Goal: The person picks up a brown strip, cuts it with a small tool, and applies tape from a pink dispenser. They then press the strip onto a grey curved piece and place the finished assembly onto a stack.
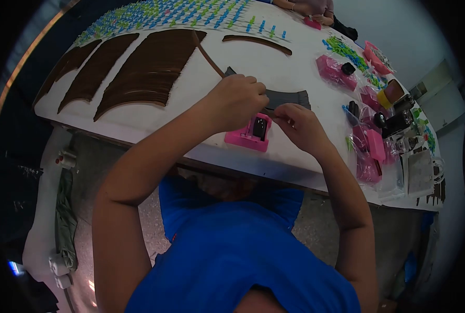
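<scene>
Here, left hand (245,96): fingers curled closed on a long brown strip (206,55), which runs away toward 11 o'clock.
Right hand (300,125): finger and thumb narrowed at a thin brown edge between the hands; cannot tell whether they grip it.
Pink holder (232,139): on the white desk (295,68), just toward 6 o'clock from the hands, with a dark insert.
Grey sheet (294,99): partly hidden behind the hands, 1 o'clock.
Brown panels (149,62): side by side, 11 o'clock.

A pink container (374,62) sits beside green and blue pieces (343,50).
</scene>
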A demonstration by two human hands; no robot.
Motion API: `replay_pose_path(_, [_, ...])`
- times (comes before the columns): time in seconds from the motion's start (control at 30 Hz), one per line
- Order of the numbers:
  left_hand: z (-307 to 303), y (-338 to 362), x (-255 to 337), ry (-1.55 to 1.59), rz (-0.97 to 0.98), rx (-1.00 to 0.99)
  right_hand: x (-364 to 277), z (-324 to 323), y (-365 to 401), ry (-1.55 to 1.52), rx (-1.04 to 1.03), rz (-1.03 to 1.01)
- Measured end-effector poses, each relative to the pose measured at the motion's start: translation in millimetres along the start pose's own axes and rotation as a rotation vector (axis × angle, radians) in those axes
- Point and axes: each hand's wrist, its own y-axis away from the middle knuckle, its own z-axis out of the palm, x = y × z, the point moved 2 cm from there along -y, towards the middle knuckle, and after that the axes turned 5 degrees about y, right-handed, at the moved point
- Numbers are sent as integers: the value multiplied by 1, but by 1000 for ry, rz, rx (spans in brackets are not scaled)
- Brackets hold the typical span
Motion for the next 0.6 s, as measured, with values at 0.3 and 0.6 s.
replay_pose_path(0.3, [-17,-8,0,-103,49,-186,4,28,-16,-62,-73,-69])
replay_pose_path(0.6, [-17,-12,2,-182,41,-274,10,40,-17,-59,-79,-52])
